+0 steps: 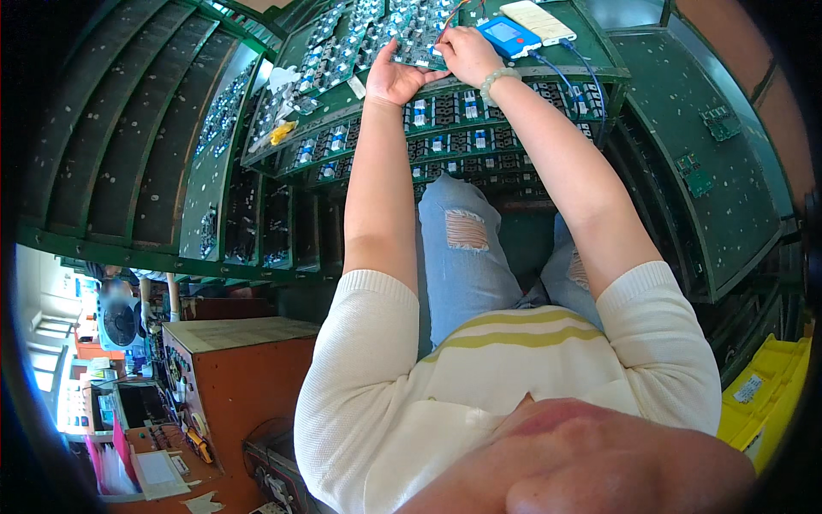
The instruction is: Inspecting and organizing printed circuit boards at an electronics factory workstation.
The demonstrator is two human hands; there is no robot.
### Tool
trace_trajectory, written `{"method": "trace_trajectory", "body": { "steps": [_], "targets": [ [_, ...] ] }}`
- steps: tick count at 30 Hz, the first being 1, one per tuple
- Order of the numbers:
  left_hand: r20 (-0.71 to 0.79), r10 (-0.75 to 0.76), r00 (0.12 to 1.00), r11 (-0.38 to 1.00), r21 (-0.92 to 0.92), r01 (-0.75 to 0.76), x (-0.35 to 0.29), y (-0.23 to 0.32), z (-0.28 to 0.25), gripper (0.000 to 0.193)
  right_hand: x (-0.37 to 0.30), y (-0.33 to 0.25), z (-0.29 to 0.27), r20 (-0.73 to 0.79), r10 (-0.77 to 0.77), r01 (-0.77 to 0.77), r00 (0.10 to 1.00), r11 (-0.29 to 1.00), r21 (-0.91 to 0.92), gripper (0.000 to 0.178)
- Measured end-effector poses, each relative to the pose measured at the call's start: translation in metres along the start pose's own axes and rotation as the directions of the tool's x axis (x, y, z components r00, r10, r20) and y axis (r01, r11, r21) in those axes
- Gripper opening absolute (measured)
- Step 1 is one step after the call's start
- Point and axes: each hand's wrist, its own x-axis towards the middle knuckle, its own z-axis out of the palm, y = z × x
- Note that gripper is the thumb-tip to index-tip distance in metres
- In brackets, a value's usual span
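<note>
On the green bench top, a green circuit board (417, 56) carrying small parts lies at my two hands. My left hand (396, 80) is palm up at its near edge, with the thumb raised over the board and the fingers along and under that edge. My right hand (470, 58), with a beaded bracelet (497, 80) at the wrist, pinches a small white connector (437, 50) against the board. Red and dark wires (447, 26) run up from there. The fingertips partly hide the connector. Beside the right hand lies a blue device with a screen (507, 36).
A cream power bank (538, 22) sits by the device, and blue cables (592, 73) hang over the bench edge. Several boards (330, 53) cover the back left. Below are trays of boards (419, 116). Green racks (120, 111) stand left, a yellow bin (765, 396) lower right.
</note>
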Motion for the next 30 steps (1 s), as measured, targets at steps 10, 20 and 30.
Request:
{"method": "trace_trajectory", "body": {
  "steps": [10, 20, 30],
  "targets": [
    [0.010, 0.002, 1.000, 1.000, 0.005, -0.002, 0.001, 0.002, -0.003, 0.060, 0.001, -0.003, -0.001, -0.008, 0.012, -0.012, 1.000, 1.000, 0.018, 0.018],
    [0.004, -0.013, 1.000, 1.000, -0.018, 0.014, 0.004, -0.001, -0.004, 0.059, 0.000, 0.001, -0.001, 0.001, 0.022, -0.022, 1.000, 1.000, 0.023, 0.017],
    [0.002, -0.019, 1.000, 0.998, -0.055, 0.019, 0.005, 0.000, -0.009, 0.053, -0.001, -0.002, -0.002, -0.026, 0.013, -0.012, 1.000, 0.999, 0.031, 0.017]
  ]
}}
